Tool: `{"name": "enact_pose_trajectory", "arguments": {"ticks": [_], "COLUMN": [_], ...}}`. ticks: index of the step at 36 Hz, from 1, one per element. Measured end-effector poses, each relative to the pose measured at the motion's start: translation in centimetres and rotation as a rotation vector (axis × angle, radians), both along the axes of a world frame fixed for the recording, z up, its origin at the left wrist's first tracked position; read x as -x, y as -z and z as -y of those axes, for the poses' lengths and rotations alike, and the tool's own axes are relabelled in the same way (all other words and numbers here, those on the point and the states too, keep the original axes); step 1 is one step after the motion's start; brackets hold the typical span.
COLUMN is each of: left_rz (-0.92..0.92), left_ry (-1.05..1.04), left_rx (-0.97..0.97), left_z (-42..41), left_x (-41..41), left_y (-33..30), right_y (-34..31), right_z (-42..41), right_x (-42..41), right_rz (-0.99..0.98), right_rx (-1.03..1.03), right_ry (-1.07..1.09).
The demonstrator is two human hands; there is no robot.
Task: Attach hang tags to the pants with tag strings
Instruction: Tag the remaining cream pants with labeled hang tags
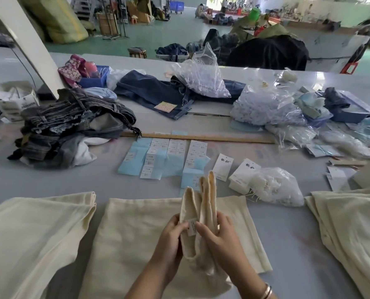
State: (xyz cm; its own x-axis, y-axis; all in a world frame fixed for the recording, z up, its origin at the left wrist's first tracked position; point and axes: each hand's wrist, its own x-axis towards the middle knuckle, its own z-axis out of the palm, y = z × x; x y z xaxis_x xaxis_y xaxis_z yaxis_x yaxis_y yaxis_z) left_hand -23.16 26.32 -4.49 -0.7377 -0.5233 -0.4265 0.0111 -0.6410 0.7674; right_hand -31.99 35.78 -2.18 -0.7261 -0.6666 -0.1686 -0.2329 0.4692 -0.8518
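Note:
Cream pants (136,229) lie flat on the grey table in front of me. Both hands lift a fold of their cream fabric (203,201) upright. My left hand (169,240) grips the fold from the left, thumb by a small white sewn-in label (191,227). My right hand (218,236) holds the fold from the right, fingers curled round it. White hang tags (223,167) and a stack of them (242,175) lie beyond, beside a clear bag of white tag strings (274,186).
More cream pants lie at the left (28,234) and right (352,229). Blue and white sticker sheets (164,158), a wooden ruler (201,138), a heap of jeans (71,126), dark denim (164,93) and plastic bags (264,108) crowd the far table.

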Motion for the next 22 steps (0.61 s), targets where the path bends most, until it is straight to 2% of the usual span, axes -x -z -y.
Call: {"name": "enact_pose_trajectory", "arguments": {"ticks": [5, 11, 19, 22], "left_rz": [-0.029, -0.045, 0.063, 0.082], "left_ry": [0.043, 0.072, 0.129, 0.086], "left_rx": [-0.016, -0.091, 0.016, 0.016], "left_z": [-0.5, -0.1, 0.3, 0.3], "left_x": [0.2, -0.5, -0.8, -1.0], "left_y": [-0.8, -0.9, -0.8, -0.4], "right_y": [0.1, -0.5, -0.1, -0.3], "right_z": [-0.1, -0.5, -0.2, -0.4], "right_x": [0.4, 0.5, -0.6, -0.2], "right_rz": [-0.069, -0.009, -0.193, -0.173], "right_rx": [-0.061, -0.049, -0.105, -0.097], "right_ry": [0.008, 0.074, 0.017, 0.029]}}
